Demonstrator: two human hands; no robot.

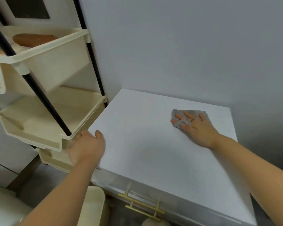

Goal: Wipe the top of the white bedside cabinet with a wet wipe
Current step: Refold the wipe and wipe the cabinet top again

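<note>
Nearest you, the gold drawer handle (141,207) is jutting out just under the front edge, and you are risking a knock against it if you lean in for a long reach. Your left hand (87,148) is bracing on the cabinet's left edge, fingers curled loosely over the side and holding nothing; it is sitting just beside the cream shelf rack (44,115), so a hard push sideways is likely to nudge that rack. Farther in, your right hand (194,123) is pressing flat with fingers spread on the grey wet wipe (189,114), pinning it to the cabinet top (153,152) near the back right corner. With so open a palm, the wipe is liable to bunch or slip out. The white top is lying bare, meeting the plain grey wall (178,46) behind.
</note>
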